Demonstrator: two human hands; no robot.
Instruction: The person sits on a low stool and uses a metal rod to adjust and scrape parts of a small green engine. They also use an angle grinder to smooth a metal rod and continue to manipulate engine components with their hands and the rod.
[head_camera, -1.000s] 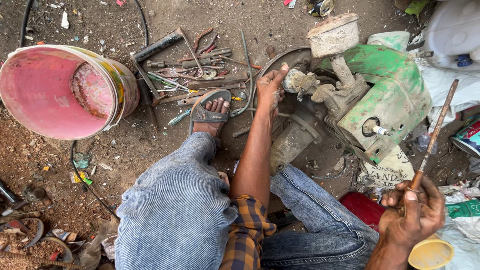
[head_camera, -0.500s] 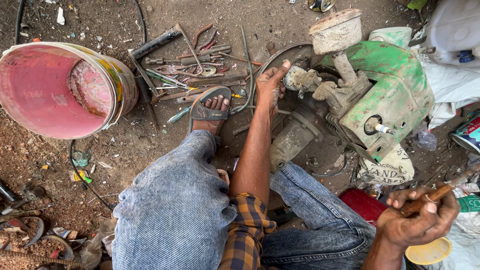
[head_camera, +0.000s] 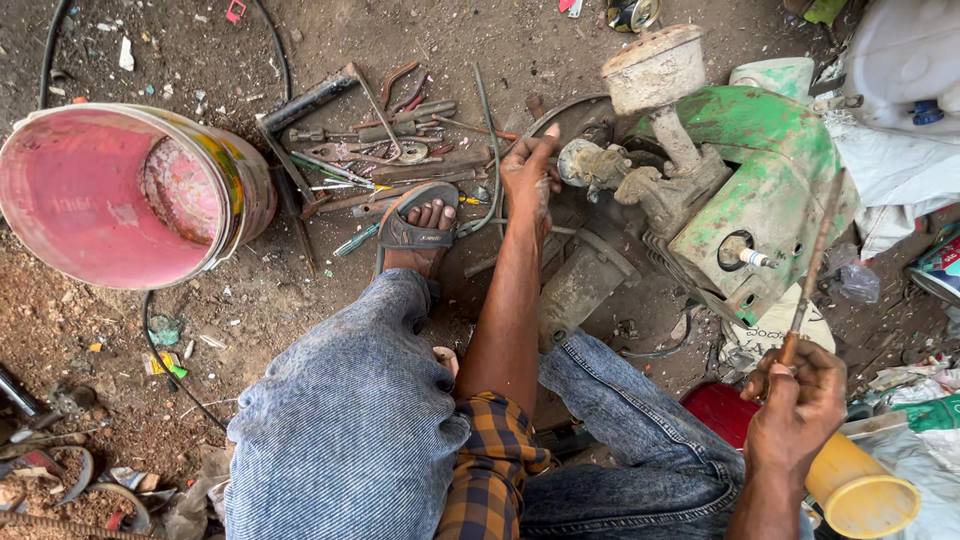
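The left hand (head_camera: 530, 175) reaches out with fingers spread loosely open, resting on the grimy metal parts at the front of the green engine (head_camera: 770, 190), gripping nothing. The right hand (head_camera: 795, 410) has its fingers closed around the handle of a long screwdriver (head_camera: 808, 270), whose shaft points up across the engine's side. A heap of rusty tools (head_camera: 380, 150) lies on the dirt floor beside a pink bucket (head_camera: 110, 200).

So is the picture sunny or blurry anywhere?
Head view: soft, even daylight, no hard shadows or glare. The left hand, the green engine and the pink bucket look sharp. The right hand with its thin rod is slightly soft; edges bend a little, as with a wide lens.
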